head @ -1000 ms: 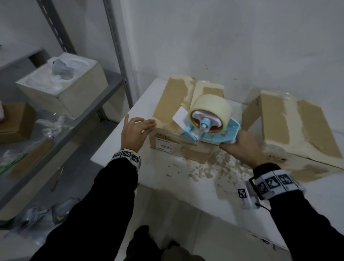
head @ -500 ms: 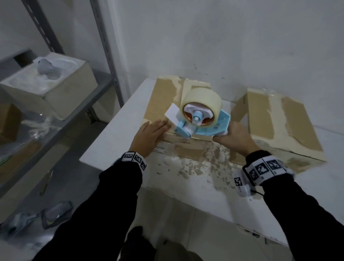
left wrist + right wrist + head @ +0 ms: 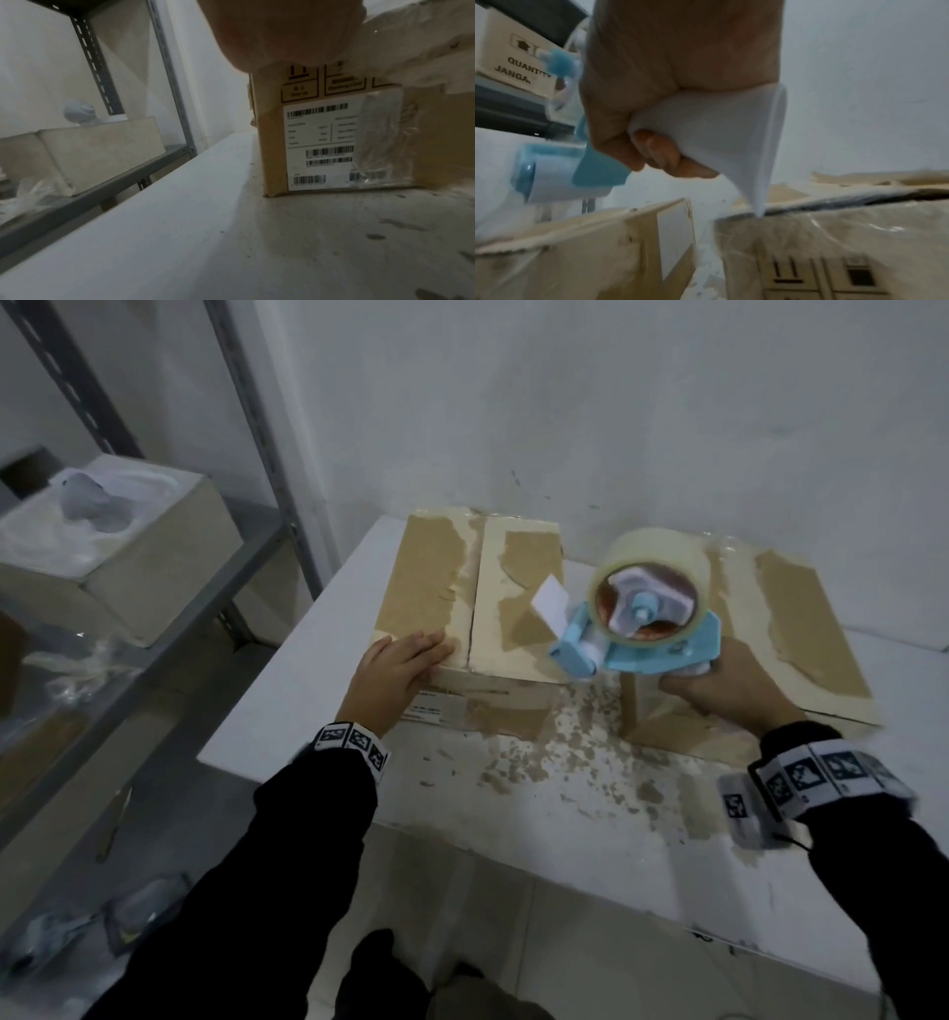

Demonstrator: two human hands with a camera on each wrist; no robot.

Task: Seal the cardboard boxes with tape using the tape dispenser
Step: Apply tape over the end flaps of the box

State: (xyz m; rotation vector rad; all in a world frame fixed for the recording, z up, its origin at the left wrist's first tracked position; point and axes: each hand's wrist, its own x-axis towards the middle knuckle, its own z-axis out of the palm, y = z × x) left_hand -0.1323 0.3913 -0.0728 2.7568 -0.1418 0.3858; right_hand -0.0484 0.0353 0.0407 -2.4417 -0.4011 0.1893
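Shelf (image 3: 169,629) with a pale box stands left of the table (image 3: 287,721). Left hand (image 3: 395,677) lies flat, fingers straight, on the near edge of the left cardboard box (image 3: 462,588). Right of this box, the right hand (image 3: 729,690) grips the white handle of the tape dispenser (image 3: 647,629), held above the gap before the second box (image 3: 801,629).

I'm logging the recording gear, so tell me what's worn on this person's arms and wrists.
Both arms are in long black sleeves, left and right. Each wrist carries a white band printed with black square tag markers, left band and right band. A small white tagged unit hangs beside the right band, with a thin black cable. The left hand and right hand are bare.
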